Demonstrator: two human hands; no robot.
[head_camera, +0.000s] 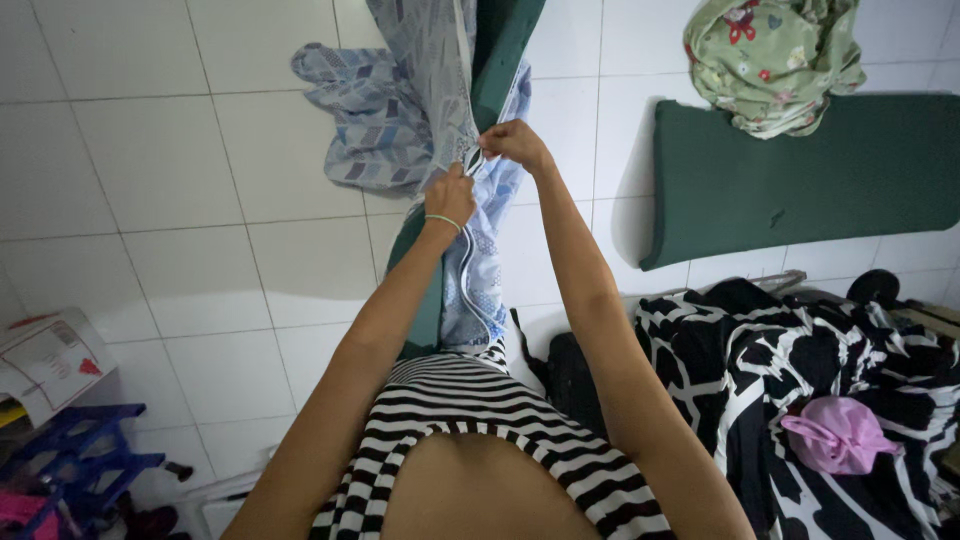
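- Hands at the zip: I see my left hand (452, 197) and right hand (515, 143) both pinched shut on the blue patterned cover (430, 100), apparently at its zipper.
- Cover sheathes a green foam pad (505, 40), long axis running straight away from me over the white tiled floor (150, 200).
- Second green pad (800, 170) lies well apart, right.

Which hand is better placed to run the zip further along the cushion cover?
Probably the right hand: its fingertips pinch at the zip of the blue patterned cover. The left hand sits just below, gripping the fabric, so it is better suited to holding the cover taut over the green foam cushion.
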